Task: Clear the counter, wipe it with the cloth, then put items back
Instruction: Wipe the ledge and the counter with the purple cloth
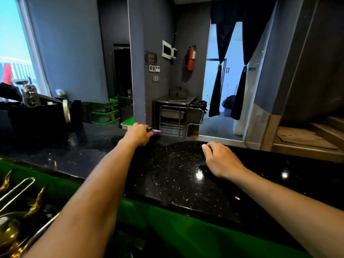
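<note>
A glossy black speckled counter [176, 175] runs across the view, with a green front edge below it. My left hand [138, 134] reaches to the counter's far edge and grips a small purple object [156, 131], of which only the tip shows past my fingers. My right hand [221, 161] hovers low over the middle of the counter with fingers loosely curled and nothing in it. No cloth is in view.
A black box [37, 118] with metal ware stands on the counter at far left. Gold ornaments [16, 202] lie at the lower left. Beyond the counter are green crates [105, 112], a steel sink stand [176, 112] and wooden stairs [307, 138] at right.
</note>
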Demonstrator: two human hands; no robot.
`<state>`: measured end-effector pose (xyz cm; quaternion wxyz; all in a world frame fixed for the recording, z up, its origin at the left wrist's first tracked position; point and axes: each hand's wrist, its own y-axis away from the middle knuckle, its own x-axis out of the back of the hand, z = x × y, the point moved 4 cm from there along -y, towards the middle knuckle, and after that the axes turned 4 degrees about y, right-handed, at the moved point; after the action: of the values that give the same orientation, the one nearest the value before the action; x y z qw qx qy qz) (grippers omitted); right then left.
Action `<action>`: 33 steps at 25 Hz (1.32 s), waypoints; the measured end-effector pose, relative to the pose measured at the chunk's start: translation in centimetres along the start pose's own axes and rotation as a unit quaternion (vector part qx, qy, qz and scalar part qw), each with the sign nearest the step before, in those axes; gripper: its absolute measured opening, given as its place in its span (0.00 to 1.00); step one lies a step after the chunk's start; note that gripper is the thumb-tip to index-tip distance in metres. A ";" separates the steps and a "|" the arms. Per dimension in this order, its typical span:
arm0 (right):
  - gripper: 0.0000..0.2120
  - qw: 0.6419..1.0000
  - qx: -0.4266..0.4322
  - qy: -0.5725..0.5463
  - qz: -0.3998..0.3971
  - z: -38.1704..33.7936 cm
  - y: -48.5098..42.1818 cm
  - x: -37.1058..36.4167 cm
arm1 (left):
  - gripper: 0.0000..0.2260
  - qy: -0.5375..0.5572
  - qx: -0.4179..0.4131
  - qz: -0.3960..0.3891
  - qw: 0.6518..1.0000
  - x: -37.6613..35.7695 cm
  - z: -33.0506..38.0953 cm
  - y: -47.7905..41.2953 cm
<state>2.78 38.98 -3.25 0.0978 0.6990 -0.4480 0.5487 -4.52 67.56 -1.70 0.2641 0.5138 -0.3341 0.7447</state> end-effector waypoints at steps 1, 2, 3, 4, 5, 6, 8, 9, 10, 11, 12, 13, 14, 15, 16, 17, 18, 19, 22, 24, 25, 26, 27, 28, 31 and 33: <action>0.18 1.000 0.002 -0.006 0.000 -0.2 0.1 0.1 | 0.18 0.018 -0.054 -0.020 0.998 -0.3 2.9 0.5; 0.17 1.000 0.003 -0.017 0.004 -0.3 0.3 0.3 | 0.17 0.054 -0.109 -0.053 0.991 -0.6 6.1 1.6; 0.16 0.999 0.002 -0.030 0.012 -0.3 0.5 0.7 | 0.16 0.089 -0.163 -0.095 0.978 -0.7 9.0 3.3; 0.15 0.999 -0.002 -0.044 0.022 -0.3 0.7 1.1 | 0.15 0.114 -0.219 -0.133 0.960 -0.6 11.6 5.3; 0.14 0.998 -0.010 -0.061 0.034 -0.3 0.9 1.5 | 0.15 0.122 -0.268 -0.161 0.942 -0.5 13.1 7.1; 0.13 0.995 -0.023 -0.079 0.050 -0.1 1.1 2.0 | 0.15 0.123 -0.300 -0.178 0.929 -0.3 13.9 8.2; 0.13 0.990 -0.059 -0.108 0.065 0.4 1.5 2.5 | 0.15 0.104 -0.294 -0.171 0.935 0.4 12.1 7.5; 0.13 0.990 -0.070 -0.110 0.061 0.6 1.6 2.5 | 0.16 0.079 -0.263 -0.144 0.951 0.7 10.1 6.2; 0.14 0.990 -0.071 -0.106 0.052 0.6 1.5 2.5 | 0.17 0.048 -0.216 -0.107 0.969 0.8 7.4 4.5; 0.14 0.992 -0.066 -0.100 0.042 0.5 1.4 2.3 | 0.17 0.007 -0.159 -0.073 0.985 0.6 4.6 2.7; 0.15 0.993 -0.059 -0.093 0.033 0.5 1.2 2.0 | 0.18 -0.046 -0.102 -0.048 0.993 0.3 1.9 1.0; 0.16 0.995 -0.052 -0.085 0.025 0.5 0.9 1.6 | 0.19 -0.092 -0.051 -0.038 0.994 0.0 0.0 -0.4; 0.17 0.996 -0.047 -0.077 0.020 0.5 0.6 1.3 | 0.20 -0.114 -0.012 -0.034 0.993 -0.4 -0.9 -1.6; 0.17 0.996 -0.046 -0.070 0.017 0.6 0.4 0.9 | 0.21 -0.118 0.007 -0.038 0.992 -0.7 -0.5 -2.2; 0.18 0.997 -0.047 -0.066 0.016 0.7 0.2 0.6 | 0.21 -0.114 0.000 -0.043 0.993 -0.9 1.0 -2.2; 0.18 0.996 -0.047 -0.067 0.018 0.8 0.1 0.4 | 0.21 -0.101 -0.027 -0.050 0.993 -0.9 3.2 -1.7; 0.18 0.996 -0.049 -0.071 0.022 0.8 0.1 0.4 | 0.20 -0.078 -0.072 -0.061 0.992 -1.1 5.9 -0.8; 0.18 0.995 -0.056 -0.078 0.028 0.8 0.1 0.6 | 0.20 -0.043 -0.119 -0.078 0.989 -1.3 8.9 0.7; 0.13 0.987 -0.092 -0.117 0.067 0.8 0.7 2.0 | 0.19 0.064 -0.251 -0.120 0.958 -1.2 16.2 7.0; 0.12 0.978 -0.110 -0.142 0.103 0.8 1.4 3.0 | 0.17 0.098 -0.317 -0.137 0.933 -0.5 17.5 10.4; 0.12 0.974 -0.119 -0.152 0.120 0.9 1.8 3.3 | 0.17 0.108 -0.329 -0.152 0.926 -0.1 17.0 11.5; 0.12 0.971 -0.125 -0.158 0.130 0.9 2.1 3.6 | 0.17 0.117 -0.326 -0.166 0.923 0.2 15.9 12.2; 0.12 0.970 -0.128 -0.159 0.134 0.7 2.5 3.8 | 0.17 0.119 -0.311 -0.173 0.927 0.7 14.2 12.6; 0.12 0.971 -0.128 -0.156 0.131 0.5 2.9 3.9 | 0.17 0.108 -0.286 -0.170 0.937 1.2 12.1 12.6; 0.14 0.978 -0.106 -0.136 0.119 0.0 4.0 3.8 | 0.18 -0.010 -0.165 -0.098 0.981 3.4 4.1 11.6; 0.14 0.982 -0.091 -0.125 0.111 -0.3 4.6 3.6 | 0.22 -0.109 -0.034 -0.060 0.992 4.7 -2.6 10.7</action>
<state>-0.83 34.67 -1.66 0.0426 0.6961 -0.5795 0.4217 -15.47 62.96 -0.31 0.2869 0.6021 -0.3547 0.6552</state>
